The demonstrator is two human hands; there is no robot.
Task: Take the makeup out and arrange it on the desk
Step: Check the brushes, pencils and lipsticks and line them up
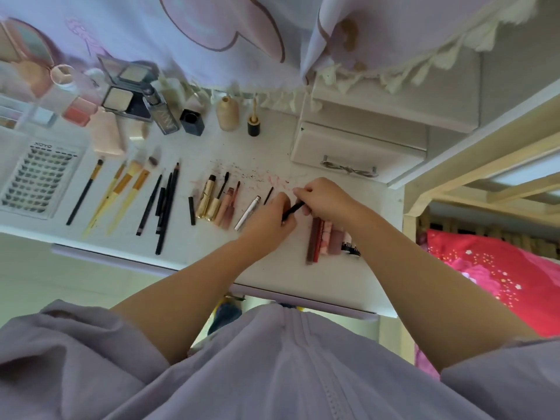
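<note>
At the centre of the frame, just right of the laid-out rows, both hands meet over a thin black pencil (292, 210). The left hand (270, 219) has its fingers curled round the pencil's lower-left end, and the right hand (322, 197) pinches the upper-right end, so each grip is clamped on the same stick. The pencil's long axis runs on a diagonal from lower left to upper right, lifted a little off the worktop (272, 268), while nearly everything already set down lies closer to upright in the frame.

Directly left of the left hand lie a silver tube (248, 213) and a short black wand (268, 196); further left are the gold and pink tubes (215, 201), then the black pencils (165, 204) and the brushes (121, 192). Just below the right hand, a cluster of lip tubes (328, 236) sits near the worktop's front edge.

My guess is that the pencil is being capped or pulled open. It would then need turning to match its neighbours, and the bare strip between the silver tube and the lip tubes lies nearest, right under both hands. Neither hand has a clear advantage in reach; the left is closer to the silver tube.
</note>
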